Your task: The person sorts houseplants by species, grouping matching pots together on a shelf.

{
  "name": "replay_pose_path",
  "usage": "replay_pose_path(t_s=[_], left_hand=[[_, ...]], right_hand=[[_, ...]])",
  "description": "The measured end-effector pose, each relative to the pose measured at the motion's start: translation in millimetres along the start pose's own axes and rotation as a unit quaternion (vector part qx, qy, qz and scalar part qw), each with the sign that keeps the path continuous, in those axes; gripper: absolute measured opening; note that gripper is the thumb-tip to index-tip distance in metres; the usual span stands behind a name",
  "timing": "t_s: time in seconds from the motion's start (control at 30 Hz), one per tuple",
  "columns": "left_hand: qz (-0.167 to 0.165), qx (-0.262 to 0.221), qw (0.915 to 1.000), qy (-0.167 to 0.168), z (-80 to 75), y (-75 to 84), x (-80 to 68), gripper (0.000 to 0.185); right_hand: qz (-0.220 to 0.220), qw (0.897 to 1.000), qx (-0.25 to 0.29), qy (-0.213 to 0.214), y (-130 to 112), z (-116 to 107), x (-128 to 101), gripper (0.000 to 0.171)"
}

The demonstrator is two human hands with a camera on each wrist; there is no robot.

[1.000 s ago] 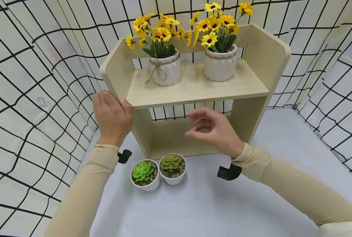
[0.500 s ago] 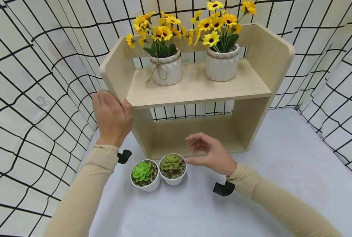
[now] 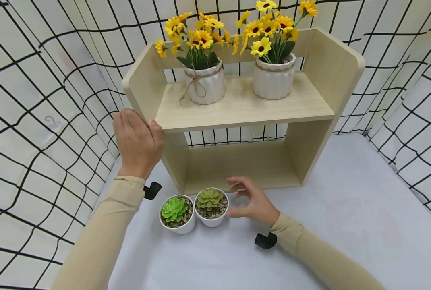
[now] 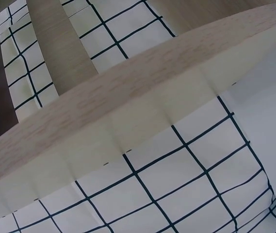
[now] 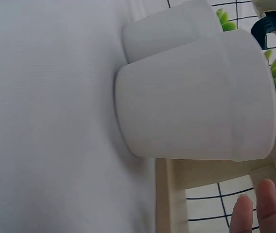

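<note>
Status: wooden shelf unit stands on the white tabletop; upper shelf carries two ribbed white pots of yellow flowers, left flower pot w/ twine bow, right flower pot beside it, apart. Lower compartment holds nothing visible. Two small white succulent pots sit on the table just in front of the unit, touching each other: bright-green succulent on the left, dull-green succulent on the right. Judged: top tier looks stocked, both succulents not yet lifted or placed, so approx. halfway at best. Left hand is pressed against the unit's left side panel, thumb at the front edge, fingers curved over the panel, steadying it. Right hand is spread, fingers relaxed, thumb tip at or just beside the dull-green succulent's pot wall; contact cannot be confirmed, no grasp closed. Right wrist view shows that pot side-on, fingertips apart from it. Obscured: left wrist view gives only a panel edge and gridded backdrop, hand not in it; left fingers' far side hidden; right forearm cut off at frame edge.
</note>
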State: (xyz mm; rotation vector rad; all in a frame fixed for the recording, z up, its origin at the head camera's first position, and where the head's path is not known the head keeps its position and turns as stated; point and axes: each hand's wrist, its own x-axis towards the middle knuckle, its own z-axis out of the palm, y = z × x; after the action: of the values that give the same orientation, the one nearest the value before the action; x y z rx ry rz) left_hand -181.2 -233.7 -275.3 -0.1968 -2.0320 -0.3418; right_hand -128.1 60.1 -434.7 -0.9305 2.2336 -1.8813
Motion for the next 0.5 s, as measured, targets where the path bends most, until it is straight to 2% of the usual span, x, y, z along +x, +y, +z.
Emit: replay_pose_path(t_s=[0.3, 0.5], left_hand=[[0.001, 0.005, 1.0, 0.002, 1.2, 0.3, -1.0, 0.037], [-0.004, 0.011, 0.9999, -0.005, 0.3, 0.3, -0.7, 0.038]], right_hand=[[0.002, 1.0, 0.027, -0.013, 17, 15, -2, 0.098], [0.018, 1.0, 0.011, -0.016, 18, 24, -2, 0.1]])
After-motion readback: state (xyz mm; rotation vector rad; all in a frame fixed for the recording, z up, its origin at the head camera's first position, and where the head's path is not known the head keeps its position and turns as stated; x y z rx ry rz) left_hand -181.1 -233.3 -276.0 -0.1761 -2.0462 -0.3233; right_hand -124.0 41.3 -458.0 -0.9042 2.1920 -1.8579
